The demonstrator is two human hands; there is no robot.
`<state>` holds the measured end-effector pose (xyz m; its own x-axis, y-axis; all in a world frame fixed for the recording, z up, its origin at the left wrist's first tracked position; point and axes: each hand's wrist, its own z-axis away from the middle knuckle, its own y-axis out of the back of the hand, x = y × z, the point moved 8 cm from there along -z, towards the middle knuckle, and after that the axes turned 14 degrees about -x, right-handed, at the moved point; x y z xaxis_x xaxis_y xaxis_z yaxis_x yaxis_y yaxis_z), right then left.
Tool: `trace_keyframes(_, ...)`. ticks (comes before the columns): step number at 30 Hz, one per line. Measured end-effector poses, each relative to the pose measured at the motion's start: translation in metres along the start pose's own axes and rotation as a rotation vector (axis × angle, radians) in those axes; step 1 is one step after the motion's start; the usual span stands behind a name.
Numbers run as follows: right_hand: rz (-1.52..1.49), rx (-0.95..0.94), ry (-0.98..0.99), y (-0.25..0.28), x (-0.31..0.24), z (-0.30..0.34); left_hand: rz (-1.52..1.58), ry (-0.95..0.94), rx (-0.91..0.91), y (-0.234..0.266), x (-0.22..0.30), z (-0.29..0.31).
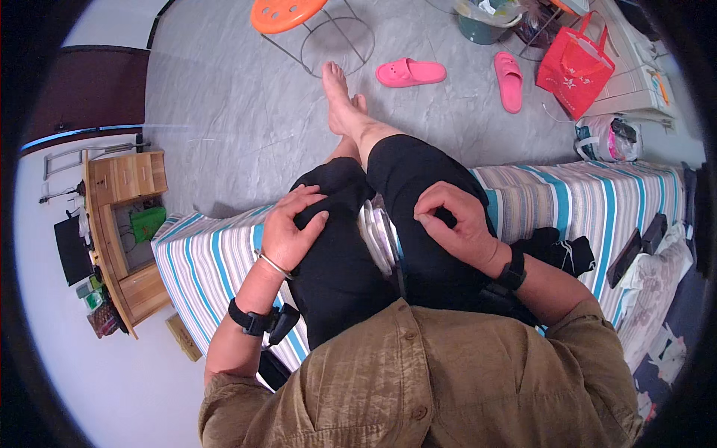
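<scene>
Resting on black shorts (336, 276) over the thighs, left hand (289, 228) lay loosely spread, right hand (459, 224) curled, thumb to forefinger, striped sheet (194, 257) stretched beneath, pink slippers (411, 72) lay right of bare feet (340, 101), orange stool (287, 13) stood just beyond, red bag (569, 63) stood farther right.

Grey marbled floor (224, 112), wooden desk (144, 293)
</scene>
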<state>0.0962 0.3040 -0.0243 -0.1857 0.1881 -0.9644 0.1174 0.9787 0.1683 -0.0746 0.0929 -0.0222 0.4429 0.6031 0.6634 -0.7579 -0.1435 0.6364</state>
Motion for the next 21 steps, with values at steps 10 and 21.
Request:
trace_keyframes(10, -0.024, 0.013, -0.035, 0.0016, 0.0092, 0.002, 0.015, -0.003, 0.001, -0.0002, -0.0032, -0.0014)
trace_keyframes(21, -0.001, 0.04, -0.034, 0.0076, 0.0095, 0.0035, 0.047, 0.0, -0.011, -0.0003, -0.0076, -0.0047)
